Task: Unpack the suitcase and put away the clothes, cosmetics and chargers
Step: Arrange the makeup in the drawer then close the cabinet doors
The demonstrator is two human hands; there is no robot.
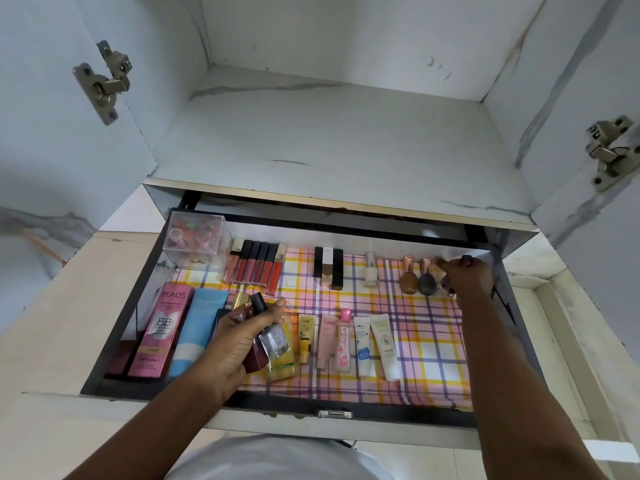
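Head view: your right hand (465, 277) curls round a small nail polish bottle (448, 287) at the far right of the drawer (485, 233), just right of the dark bottle (427, 281); its long axis runs near to far. Your left hand (239, 336) grips several bottles (273, 337) over the drawer's near left.

Lip glosses (254, 268) behind boxed cream (160, 330) at drawer's (114, 320) left; tubes (360, 344) in front, centre.

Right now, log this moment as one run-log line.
stage: cosmetics into drawer | left hand: holds bottles | right hand: setting bottle beside polish row
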